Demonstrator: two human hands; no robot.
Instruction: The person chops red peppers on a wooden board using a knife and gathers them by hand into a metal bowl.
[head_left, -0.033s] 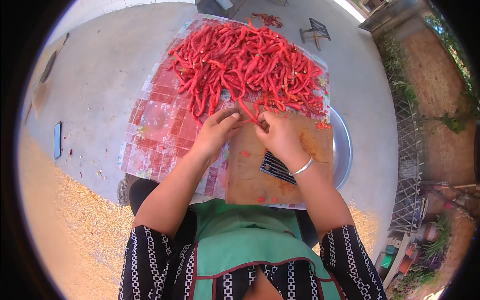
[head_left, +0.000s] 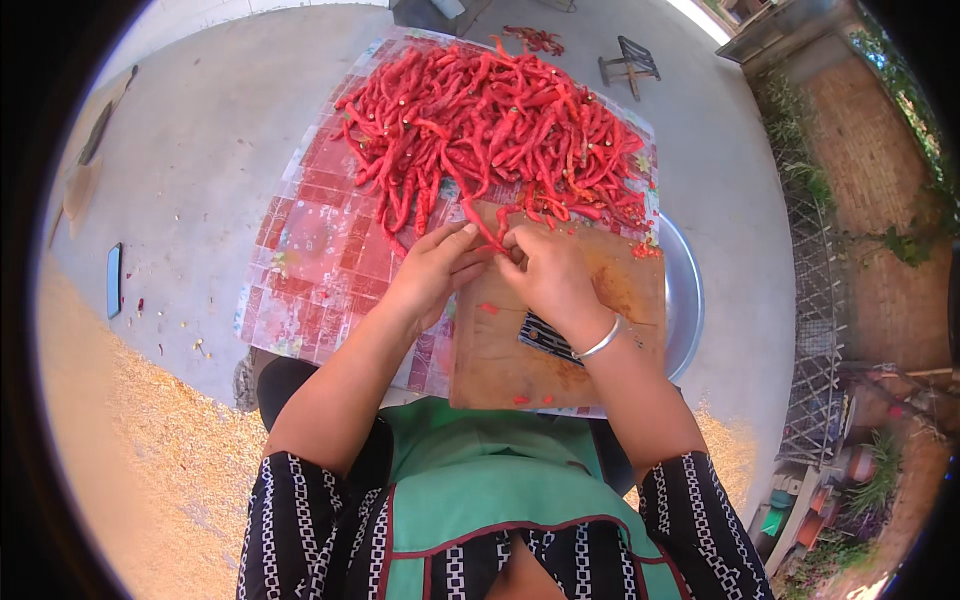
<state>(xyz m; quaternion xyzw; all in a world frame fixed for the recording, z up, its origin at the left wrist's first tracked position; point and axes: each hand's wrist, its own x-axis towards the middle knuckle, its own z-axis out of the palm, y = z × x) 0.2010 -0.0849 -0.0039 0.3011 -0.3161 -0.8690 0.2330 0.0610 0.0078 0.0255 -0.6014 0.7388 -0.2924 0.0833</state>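
Here, over the far left corner of the wooden board, the two hands meet around one red pepper. The right hand has its fingers closed on the pepper's lower end; the left hand sits close on the other side, thumb beside the pepper, and I cannot tell whether its fingers grip or only touch it. The fingers hide that lower end.

The board takes up the near right corner of the surface, a table under a red-and-white checked cloth. A heap of red peppers fills the surface's far half, spilling toward the board's far edge and crowding the space just beyond the fingertips. A flat dark thing with pale stripes lies mid-board; the right wrist, wearing a silver bangle, covers part of it. Red scraps lie near the board's left edge, with more by its near edge, and small crumbs gather at its far right corner. Past the right edge a metal basin shows, its left side hidden by the board.

On the floor beyond the surface's far edge are a folding stool and a small clump of red pieces. Off the left edge lie a narrow blue rectangular thing and a spread of yellow grain; a lattice fence stands well off the right edge.
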